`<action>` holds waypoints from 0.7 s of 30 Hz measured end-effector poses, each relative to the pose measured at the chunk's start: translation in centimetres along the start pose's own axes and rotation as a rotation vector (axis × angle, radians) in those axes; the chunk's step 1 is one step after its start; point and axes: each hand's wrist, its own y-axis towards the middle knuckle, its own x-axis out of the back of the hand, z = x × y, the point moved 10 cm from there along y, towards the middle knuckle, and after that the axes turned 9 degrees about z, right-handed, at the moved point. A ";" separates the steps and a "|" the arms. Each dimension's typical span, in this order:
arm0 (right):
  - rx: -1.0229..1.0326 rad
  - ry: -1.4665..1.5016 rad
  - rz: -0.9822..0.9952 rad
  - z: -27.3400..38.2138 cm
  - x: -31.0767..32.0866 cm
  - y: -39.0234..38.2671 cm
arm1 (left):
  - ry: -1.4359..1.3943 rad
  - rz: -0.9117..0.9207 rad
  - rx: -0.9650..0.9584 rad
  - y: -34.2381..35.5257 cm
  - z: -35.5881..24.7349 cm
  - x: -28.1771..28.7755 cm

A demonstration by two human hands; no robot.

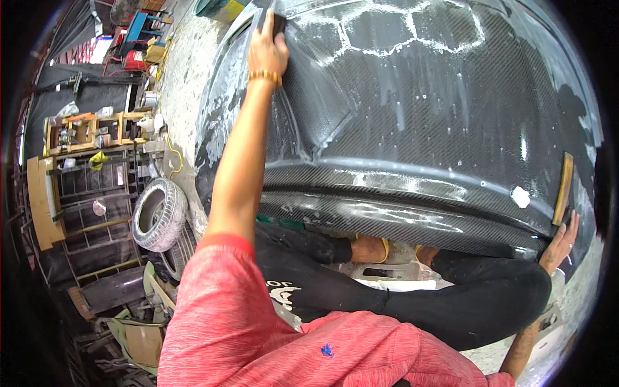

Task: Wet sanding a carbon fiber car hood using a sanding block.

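A large dark carbon-weave curved panel [412, 103] fills the upper right, with pale streaks and foamy white patches on its surface. At its upper left, my left hand [266, 51], with a beaded bracelet at the wrist, grips a dark sanding block [277, 26] against the panel. Low at the right edge, my right hand [561, 242] lies on the panel with its fingers stretched out. Just above those fingers sits a long narrow tan block [563, 188]. A small white blob [520, 197] is beside it. My black-clad legs show below the panel.
Two tyres [158, 213] are on the left beside a wooden shelf frame [97, 132] with cans. A metal rack [97, 213], cardboard, scrap parts, a red machine [134, 59] and a yellow cord [173, 155] line the left side. A green bucket [209, 8] stands at the top.
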 end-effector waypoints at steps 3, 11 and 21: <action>-0.014 0.010 -0.027 -0.1 0.3 0.1 | 0.024 0.009 0.072 0.8 1.3 -1.0; -0.001 -0.044 -0.001 -0.7 -0.4 0.0 | -0.199 0.234 -0.271 -16.7 -6.0 0.6; -0.021 -0.046 -0.010 -0.2 0.0 0.0 | -0.104 0.018 -0.175 -10.7 -3.9 1.0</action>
